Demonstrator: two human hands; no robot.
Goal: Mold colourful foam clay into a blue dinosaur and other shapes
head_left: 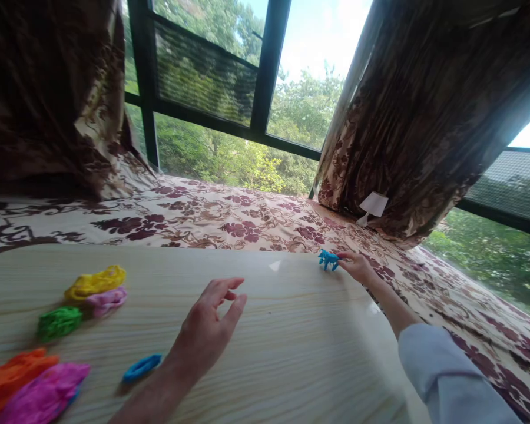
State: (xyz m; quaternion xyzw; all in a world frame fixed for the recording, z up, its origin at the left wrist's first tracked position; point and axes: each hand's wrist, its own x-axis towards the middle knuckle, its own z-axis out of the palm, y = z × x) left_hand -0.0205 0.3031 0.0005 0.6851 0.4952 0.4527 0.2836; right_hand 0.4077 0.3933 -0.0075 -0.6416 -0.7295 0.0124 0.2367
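Note:
A small blue clay animal figure [328,259] with legs stands at the far right part of the table. My right hand [357,267] pinches its rear end between thumb and fingertips, with the arm stretched out. My left hand [212,318] hovers over the middle of the table, fingers loosely curved and thumb apart, holding nothing. Beside my left wrist lies a flattened blue clay piece [142,368], shaped like a long oval.
Lumps of clay lie at the table's left: yellow [95,282], light pink [106,300], green [59,323], orange [15,377] and magenta [46,393]. Past the pale wood-grain table [291,365] spreads a flowered cloth [242,229]. A small white lamp [374,204] stands near the curtain [393,106].

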